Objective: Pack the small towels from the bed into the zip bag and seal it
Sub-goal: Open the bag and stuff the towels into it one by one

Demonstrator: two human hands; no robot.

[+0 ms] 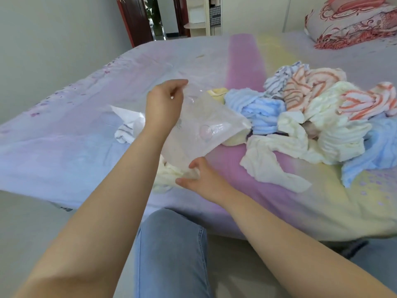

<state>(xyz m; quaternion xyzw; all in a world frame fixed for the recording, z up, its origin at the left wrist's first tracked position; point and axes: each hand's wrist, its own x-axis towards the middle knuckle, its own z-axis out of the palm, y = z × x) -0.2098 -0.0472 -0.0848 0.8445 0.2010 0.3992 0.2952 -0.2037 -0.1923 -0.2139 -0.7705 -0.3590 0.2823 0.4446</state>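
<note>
A clear zip bag (202,127) hangs tilted over the bed, with my left hand (164,104) pinching its upper edge. My right hand (202,179) touches the bag's lower edge, fingers spread apart. A cream towel (166,175) lies bunched under the bag beside my right hand. A heap of small towels (311,117) in blue, cream and orange stripes lies on the bed to the right. A white towel with grey stripes (129,127) sits behind my left forearm.
The bed (64,125) has a pastel purple, pink and yellow sheet. Patterned red pillows (352,22) lie at the far right. An open doorway (154,16) is beyond the bed. My knee in jeans (171,250) is at the bed's near edge.
</note>
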